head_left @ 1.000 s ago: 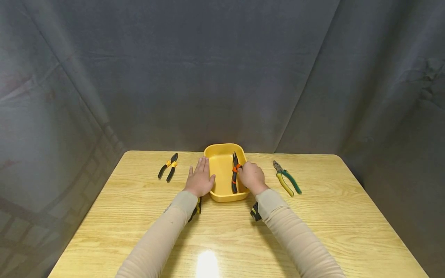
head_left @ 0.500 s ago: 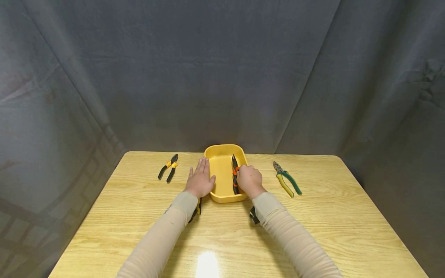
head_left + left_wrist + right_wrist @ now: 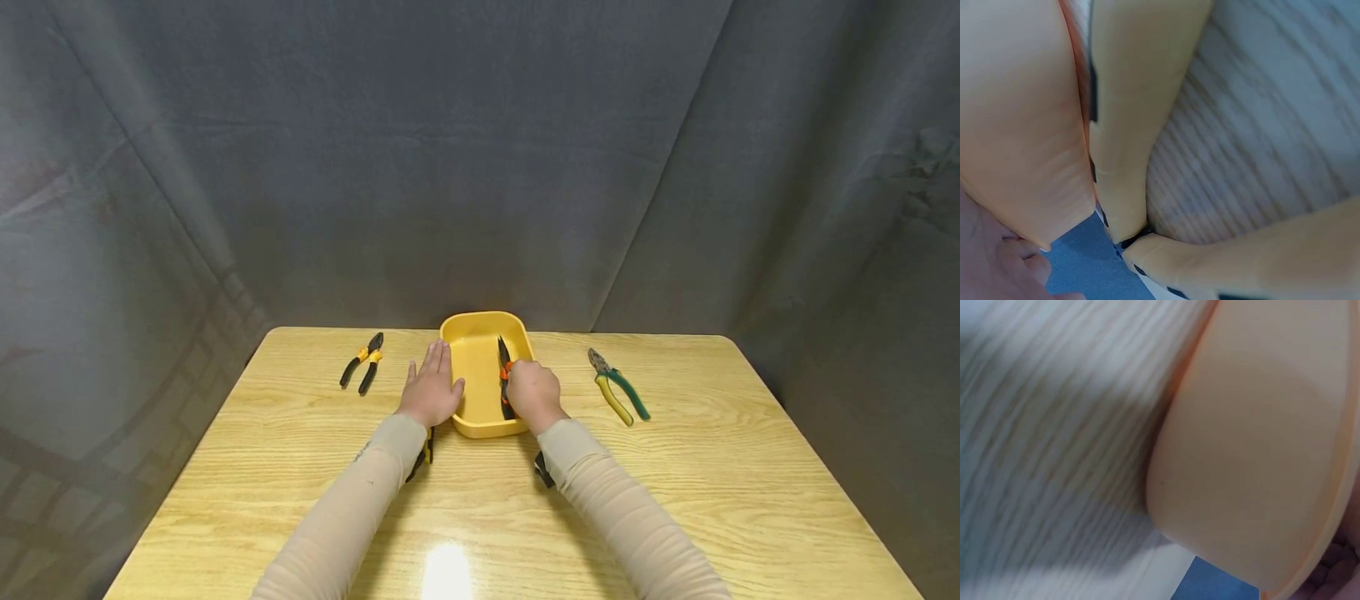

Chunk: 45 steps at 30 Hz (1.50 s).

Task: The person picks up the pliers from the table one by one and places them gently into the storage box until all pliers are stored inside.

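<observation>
A pair of long-nose pliers (image 3: pixel 505 354) with black and orange handles stands in the right part of the yellow box (image 3: pixel 472 427). My right hand (image 3: pixel 534 393) grips the pliers' handles with curled fingers, hiding part of them. My left hand (image 3: pixel 431 392) lies with straight fingers along the box's left rim. In the left wrist view, yellow-handled pliers (image 3: pixel 1135 125) with black inlays lie on the table beside the box (image 3: pixel 1016 125), their handles spread. The left forearm hides most of them in the head view. In the right wrist view, the box wall (image 3: pixel 1260 456) covers most of my right hand.
Black-and-yellow pliers (image 3: pixel 372 356) lie to the left of the box on the wooden table (image 3: pixel 300 467). To its right lie pliers with one yellow and one green handle (image 3: pixel 628 392). A dark object (image 3: pixel 543 469) shows under the right wrist. Grey cloth (image 3: pixel 450 167) hangs behind the table.
My right hand has moved a little left and nearer, with the long-nose pliers. Their jaws have shifted slightly left and nearer, and look closer together. The left hand stays in place.
</observation>
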Tool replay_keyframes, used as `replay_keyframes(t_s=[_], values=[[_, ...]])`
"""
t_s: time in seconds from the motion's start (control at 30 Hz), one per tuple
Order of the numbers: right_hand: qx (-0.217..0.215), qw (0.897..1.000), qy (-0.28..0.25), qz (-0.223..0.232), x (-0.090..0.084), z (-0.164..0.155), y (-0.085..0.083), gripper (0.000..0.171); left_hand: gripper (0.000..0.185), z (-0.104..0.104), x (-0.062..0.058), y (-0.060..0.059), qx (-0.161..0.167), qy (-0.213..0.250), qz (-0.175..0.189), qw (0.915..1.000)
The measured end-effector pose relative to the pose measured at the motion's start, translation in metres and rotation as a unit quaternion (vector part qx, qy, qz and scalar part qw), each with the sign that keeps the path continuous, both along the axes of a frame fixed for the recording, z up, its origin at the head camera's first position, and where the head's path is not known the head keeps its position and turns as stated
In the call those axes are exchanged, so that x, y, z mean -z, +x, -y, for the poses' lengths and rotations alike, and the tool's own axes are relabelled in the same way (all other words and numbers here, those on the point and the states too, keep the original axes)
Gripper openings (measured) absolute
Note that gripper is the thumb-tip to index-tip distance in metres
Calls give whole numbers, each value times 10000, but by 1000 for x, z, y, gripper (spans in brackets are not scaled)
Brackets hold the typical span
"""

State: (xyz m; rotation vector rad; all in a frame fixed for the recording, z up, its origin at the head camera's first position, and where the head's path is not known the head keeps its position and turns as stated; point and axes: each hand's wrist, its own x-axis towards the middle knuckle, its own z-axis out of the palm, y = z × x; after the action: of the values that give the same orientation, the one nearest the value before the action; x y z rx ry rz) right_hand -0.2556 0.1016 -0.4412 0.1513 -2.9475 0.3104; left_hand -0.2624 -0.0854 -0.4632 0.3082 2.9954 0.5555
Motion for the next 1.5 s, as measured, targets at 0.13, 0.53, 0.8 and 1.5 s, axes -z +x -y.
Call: replay_keyframes(t_s=[0.13,0.53,0.8,1.5], values=[[-48,9999,51,-132,4,3,3,21,74,0,3,-1,-19,-13,-26,10000],[3,9998,123,130,10,7,5,16,74,-1,-1,2,-22,48,-72,10000],[87,9994,248,213,11,9,3,16,73,-1,-5,3,-45,64,-53,10000],[219,9983,491,221,15,14,3,18,74,-1,-1,3,-22,83,-115,9999]])
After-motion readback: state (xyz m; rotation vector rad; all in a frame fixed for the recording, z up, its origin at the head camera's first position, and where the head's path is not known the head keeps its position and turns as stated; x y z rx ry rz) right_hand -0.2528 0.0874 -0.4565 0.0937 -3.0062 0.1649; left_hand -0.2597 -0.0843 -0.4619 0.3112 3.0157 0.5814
